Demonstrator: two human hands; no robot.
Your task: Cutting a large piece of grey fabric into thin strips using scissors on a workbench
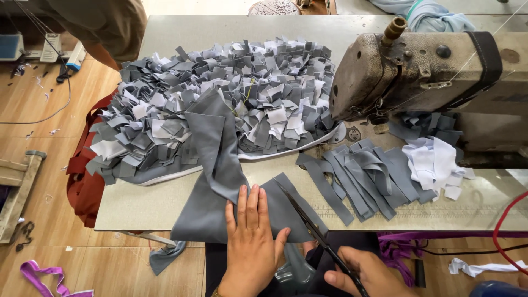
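My left hand point(250, 236) lies flat, fingers together, pressing a long grey fabric piece point(217, 165) onto the front edge of the sewing table point(137, 206). My right hand point(366, 272) grips black scissors point(313, 228), whose blades run up along the right edge of the grey fabric, close to my left thumb. The fabric trails up onto a large mat of grey and white fabric tufts point(220, 93).
An old beige sewing machine point(434, 71) stands at the right. Beside it lie cut grey strips point(363, 176) and white scraps point(437, 165). A dark red cloth point(85, 176) hangs off the table's left edge. A red cable point(506, 225) and purple scraps point(41, 275) lie lower down.
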